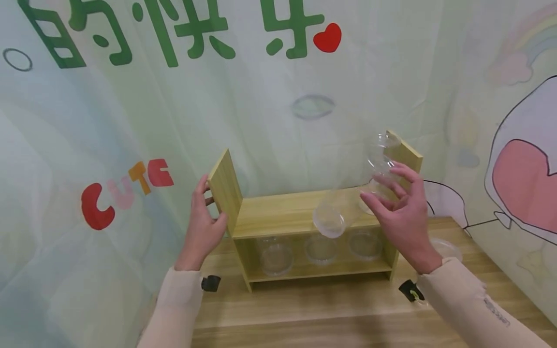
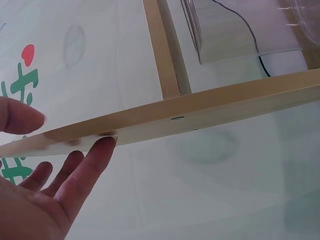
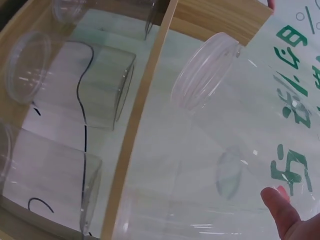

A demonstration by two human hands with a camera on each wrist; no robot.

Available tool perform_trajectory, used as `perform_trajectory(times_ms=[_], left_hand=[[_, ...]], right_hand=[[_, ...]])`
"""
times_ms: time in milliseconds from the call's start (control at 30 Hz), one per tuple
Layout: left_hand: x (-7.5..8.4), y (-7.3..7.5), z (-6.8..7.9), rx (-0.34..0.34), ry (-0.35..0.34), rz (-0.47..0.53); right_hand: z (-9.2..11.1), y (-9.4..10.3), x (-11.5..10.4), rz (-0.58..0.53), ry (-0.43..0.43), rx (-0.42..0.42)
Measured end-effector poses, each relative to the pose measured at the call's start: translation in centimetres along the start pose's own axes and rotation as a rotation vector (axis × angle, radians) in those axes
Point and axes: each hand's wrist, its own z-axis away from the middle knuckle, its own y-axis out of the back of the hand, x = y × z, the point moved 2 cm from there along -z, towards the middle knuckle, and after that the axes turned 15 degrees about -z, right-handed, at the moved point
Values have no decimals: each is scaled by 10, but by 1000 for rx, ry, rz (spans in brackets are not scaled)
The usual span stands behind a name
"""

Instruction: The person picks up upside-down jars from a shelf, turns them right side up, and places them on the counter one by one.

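Observation:
My right hand (image 1: 402, 208) holds a clear plastic jar (image 1: 348, 193) at a tilt above the top board of a small wooden rack (image 1: 278, 210), fingers curled round its side. The jar's round lid end (image 3: 207, 70) points toward the left end of the rack. A second clear jar (image 3: 125, 215) lies at the right end of the top board, partly hidden by my right hand in the head view. My left hand (image 1: 204, 227) touches the outer face of the left side panel (image 1: 226, 188), fingers lightly bent and thumb at the front edge.
Inside the lower compartment three clear jars lie on their sides, among them the left jar (image 1: 277, 258). A clear round piece (image 1: 446, 249) rests on the wooden table (image 1: 304, 319) to the right of the rack. A printed cloth (image 1: 270, 135) hangs close behind.

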Motion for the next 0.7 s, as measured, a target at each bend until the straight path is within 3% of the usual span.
perform_trajectory(times_ms=[100, 367, 567, 700], left_hand=[[0, 1, 4, 1, -6, 9], [-2, -5, 14, -26, 35, -10], [-3, -5, 28, 13, 96, -1], [-4, -5, 38, 90, 89, -15]], right_hand=[[8, 4, 0, -67, -16, 32], [31, 16, -2, -82, -91, 167], [51, 16, 1, -163, -126, 250], [62, 13, 4, -225, -125, 271]])
